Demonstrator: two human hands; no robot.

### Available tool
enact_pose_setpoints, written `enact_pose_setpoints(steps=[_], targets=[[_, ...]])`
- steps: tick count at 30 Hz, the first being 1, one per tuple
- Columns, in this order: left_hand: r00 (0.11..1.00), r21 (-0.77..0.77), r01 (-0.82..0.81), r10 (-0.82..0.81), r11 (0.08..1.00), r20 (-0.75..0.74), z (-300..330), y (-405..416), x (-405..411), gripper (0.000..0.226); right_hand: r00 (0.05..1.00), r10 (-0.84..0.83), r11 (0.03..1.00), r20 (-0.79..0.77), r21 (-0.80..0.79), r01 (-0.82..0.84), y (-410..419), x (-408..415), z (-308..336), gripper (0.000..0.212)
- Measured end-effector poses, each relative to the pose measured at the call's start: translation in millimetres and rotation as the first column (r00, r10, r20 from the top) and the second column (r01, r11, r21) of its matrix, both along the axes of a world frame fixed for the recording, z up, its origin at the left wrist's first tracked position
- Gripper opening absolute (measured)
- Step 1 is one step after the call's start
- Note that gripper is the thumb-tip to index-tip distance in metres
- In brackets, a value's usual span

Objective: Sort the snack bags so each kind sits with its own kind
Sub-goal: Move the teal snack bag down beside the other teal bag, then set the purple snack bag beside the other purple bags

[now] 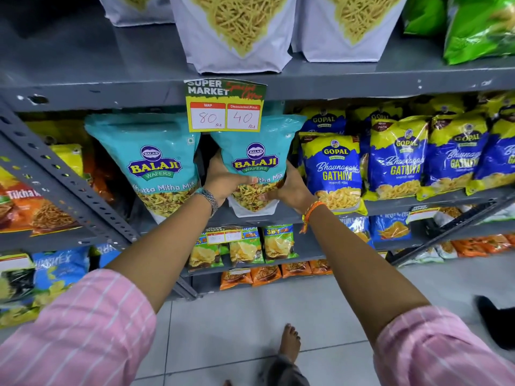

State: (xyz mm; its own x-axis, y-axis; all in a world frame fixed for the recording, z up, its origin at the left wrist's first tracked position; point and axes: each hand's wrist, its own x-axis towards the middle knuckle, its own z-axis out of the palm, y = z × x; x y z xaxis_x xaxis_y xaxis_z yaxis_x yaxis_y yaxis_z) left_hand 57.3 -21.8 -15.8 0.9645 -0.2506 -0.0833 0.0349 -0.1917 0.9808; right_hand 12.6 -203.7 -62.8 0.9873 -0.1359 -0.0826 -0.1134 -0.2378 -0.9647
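Holding the teal Balaji bag upright on the grey shelf, we had our left hand wrapped on its left edge and our right hand on its lower right corner, each grip closed on the pouch. Beside it to the left stood a second teal Balaji bag, the same kind. Just to the right stood blue-and-yellow Gopal bags, the nearest apparently touching our right wrist, though we could not tell for sure. A price tag hung from the shelf above, overlapping the held bag's top.
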Motion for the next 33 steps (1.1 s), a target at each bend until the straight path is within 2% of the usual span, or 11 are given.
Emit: enact_pose_setpoints(steps=[7,9,11,13,15,17,20,22,25,29,33], targets=[[0.999,0.184,0.025,-0.018,0.983,-0.035,1,28,-47,0.117,0.994,-0.107,0.994,0.008,0.012,0.107,5,-42,22,0.117],[0.993,0.181,0.086,-0.070,0.980,-0.092,1,48,-73,0.119,0.970,-0.239,0.969,0.045,0.067,0.236,9,-69,37,0.116],[0.990,0.129,0.104,-0.091,0.986,-0.104,14,69,-99,0.103,0.915,-0.379,0.921,0.136,0.149,0.360,17,-97,64,0.101],[0.999,0.073,-0.010,0.008,0.997,0.034,38,82,-112,0.070,0.851,-0.456,0.885,0.260,0.229,0.404,26,-118,100,0.086],[0.951,-0.054,-0.201,0.208,0.978,0.231,71,88,-115,0.043,0.798,-0.470,0.878,0.377,0.289,0.381,33,-127,142,0.077],[0.834,-0.194,-0.312,0.366,0.930,0.414,111,91,-109,0.038,0.772,-0.426,0.901,0.473,0.297,0.316,38,-125,183,0.079],[0.723,-0.334,-0.267,0.417,0.904,0.551,165,88,-92,0.058,0.767,-0.312,0.949,0.561,0.214,0.230,43,-106,233,0.091],[0.746,-0.339,-0.208,0.373,0.918,0.552,196,81,-75,0.078,0.752,-0.273,0.961,0.600,0.126,0.247,46,-89,256,0.092],[0.850,-0.272,-0.099,0.223,0.957,0.477,230,69,-41,0.102,0.748,-0.255,0.952,0.613,0.024,0.305,51,-64,275,0.083],[0.890,-0.174,0.132,-0.040,0.976,0.454,253,51,-18,0.085,0.679,-0.319,0.907,0.661,0.005,0.421,61,-40,275,0.077],[0.870,-0.163,0.162,-0.063,0.973,0.490,246,38,-11,0.067,0.703,-0.304,0.919,0.643,0.003,0.394,63,-25,267,0.071]])
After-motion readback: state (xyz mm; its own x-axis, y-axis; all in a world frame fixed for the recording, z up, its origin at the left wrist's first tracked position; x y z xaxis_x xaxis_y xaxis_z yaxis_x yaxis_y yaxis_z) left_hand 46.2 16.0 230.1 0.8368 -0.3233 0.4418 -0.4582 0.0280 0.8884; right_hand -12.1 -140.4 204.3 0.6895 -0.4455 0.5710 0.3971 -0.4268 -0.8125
